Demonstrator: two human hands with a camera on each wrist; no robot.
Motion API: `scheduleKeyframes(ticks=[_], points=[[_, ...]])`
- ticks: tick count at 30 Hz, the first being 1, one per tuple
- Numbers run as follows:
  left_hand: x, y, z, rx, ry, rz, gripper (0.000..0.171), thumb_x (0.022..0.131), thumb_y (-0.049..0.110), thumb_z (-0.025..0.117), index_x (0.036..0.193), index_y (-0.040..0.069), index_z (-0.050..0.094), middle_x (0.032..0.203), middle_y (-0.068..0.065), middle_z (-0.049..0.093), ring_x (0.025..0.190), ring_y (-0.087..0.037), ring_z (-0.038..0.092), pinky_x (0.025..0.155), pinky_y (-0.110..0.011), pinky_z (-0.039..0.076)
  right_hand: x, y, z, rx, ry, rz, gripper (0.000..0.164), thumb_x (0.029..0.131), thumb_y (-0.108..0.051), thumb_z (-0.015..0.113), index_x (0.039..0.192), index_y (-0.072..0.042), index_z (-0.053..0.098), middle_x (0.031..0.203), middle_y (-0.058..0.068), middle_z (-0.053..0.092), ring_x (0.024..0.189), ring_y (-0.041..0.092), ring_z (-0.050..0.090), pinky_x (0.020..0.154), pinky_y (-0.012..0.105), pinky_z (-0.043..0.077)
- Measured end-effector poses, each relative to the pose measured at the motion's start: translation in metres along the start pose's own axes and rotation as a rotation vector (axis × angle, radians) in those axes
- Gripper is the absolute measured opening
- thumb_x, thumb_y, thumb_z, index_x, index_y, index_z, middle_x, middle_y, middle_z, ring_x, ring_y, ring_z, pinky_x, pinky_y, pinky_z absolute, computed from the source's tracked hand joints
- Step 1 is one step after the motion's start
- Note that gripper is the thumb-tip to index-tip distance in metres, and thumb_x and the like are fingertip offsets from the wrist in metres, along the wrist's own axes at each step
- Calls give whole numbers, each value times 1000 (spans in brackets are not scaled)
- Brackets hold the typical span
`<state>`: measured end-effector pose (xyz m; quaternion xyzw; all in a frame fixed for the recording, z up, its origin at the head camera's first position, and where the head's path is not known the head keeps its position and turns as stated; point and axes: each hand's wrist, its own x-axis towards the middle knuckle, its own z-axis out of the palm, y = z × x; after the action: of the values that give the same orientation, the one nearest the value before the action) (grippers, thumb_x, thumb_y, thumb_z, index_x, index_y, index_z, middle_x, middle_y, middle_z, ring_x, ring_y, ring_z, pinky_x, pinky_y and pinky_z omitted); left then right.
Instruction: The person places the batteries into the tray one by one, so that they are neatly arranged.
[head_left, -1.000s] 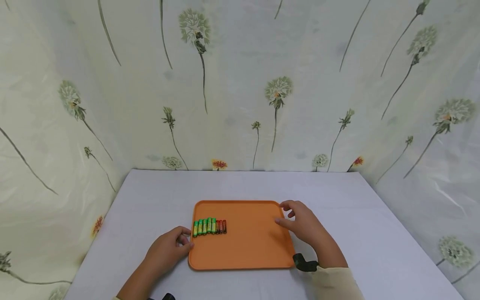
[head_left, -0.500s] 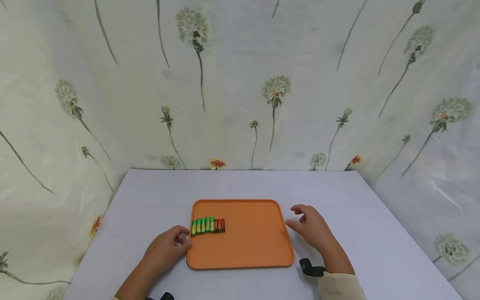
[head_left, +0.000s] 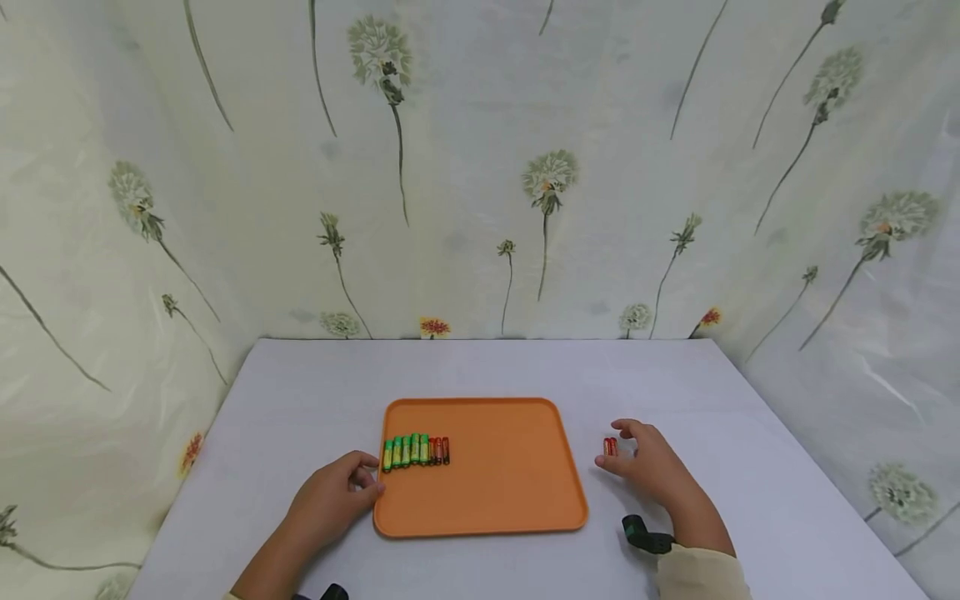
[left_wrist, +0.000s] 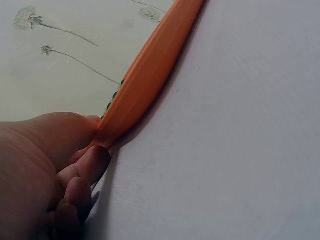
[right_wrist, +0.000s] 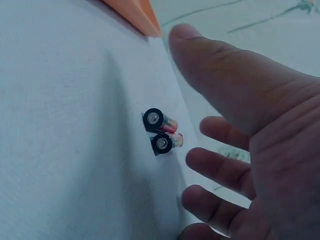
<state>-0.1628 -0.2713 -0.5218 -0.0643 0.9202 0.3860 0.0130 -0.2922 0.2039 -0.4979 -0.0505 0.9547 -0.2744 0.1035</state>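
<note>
An orange tray lies on the table. My left hand pinches its left rim, thumb on top and fingers against the outer side, as the left wrist view shows with the tray edge. Inside the tray, at the left, several green batteries stand side by side in a row with three thinner red batteries. To the right of the tray, two red batteries lie on the table. My right hand hovers over them with thumb and fingers apart, holding nothing; their black ends show in the right wrist view.
A white cloth covers the table. Flower-printed sheeting rises behind and at both sides. A black wrist device sits at the right wrist.
My right hand has moved rightward, away from the tray's right rim, to the two red batteries, which now show between thumb and fingers. The left hand keeps its place on the tray.
</note>
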Motion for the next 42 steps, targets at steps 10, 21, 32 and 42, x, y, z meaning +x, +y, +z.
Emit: scheduleKeyframes(ticks=[10,21,32,42], points=[[2,-1,1,-3,-13,-15,31,91,31,81,117,18,69,83,14,64,72,-10,54,72,-32,42,5,9,7,-27,-34,-15,95,79,-55,88,150,-6,50,151,24,48,128,41,54,107,62,44],[2,-3,3,-10,-12,-13,31,91,31,81,117,19,69,84,15,65,72,-10,54,71,-31,42,3,15,6,-28,-37,-8,85,84,-44,88,150,-7,50,149,23,47,117,34,56,103,59,47],[1,-3,2,-2,-12,-8,31,91,33,81,116,19,69,84,15,63,71,-10,53,69,-30,41,2,12,5,-54,-15,-13,70,88,-37,86,144,-7,58,141,20,55,109,30,56,97,55,49],[0,-3,3,-3,-6,-2,31,91,32,81,116,19,69,83,15,63,71,-10,53,69,-30,41,2,12,0,-98,-42,-3,64,90,-32,84,143,-6,60,126,15,60,97,26,53,81,42,47]])
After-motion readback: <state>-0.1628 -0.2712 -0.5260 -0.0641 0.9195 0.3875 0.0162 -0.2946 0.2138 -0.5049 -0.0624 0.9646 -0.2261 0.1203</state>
